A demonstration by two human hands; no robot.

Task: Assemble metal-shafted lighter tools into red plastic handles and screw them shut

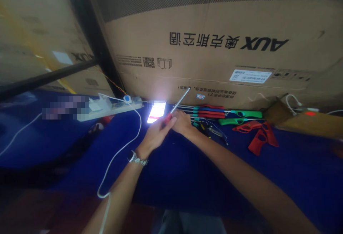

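Note:
My left hand (158, 133), with a watch (138, 158) on its wrist, is closed around the red handle of a long-necked lighter (182, 98). The lighter's metal tube slants up and to the right. Right beside it, my right hand (183, 122) has its fingers curled close to the handle; what they hold, if anything, is hidden. Just past the right hand lies a row of long-necked lighters (210, 113) with red, blue and green handles. Behind the left hand a phone (157, 111) glows brightly.
A white power strip (115, 107) with plugs lies left, its white cable (120, 150) crossing the blue tabletop (171, 176). Red lighter casings (258, 141), a green lighter (248, 113) and small tools (214, 131) lie right. A large cardboard box (203, 19) stands behind.

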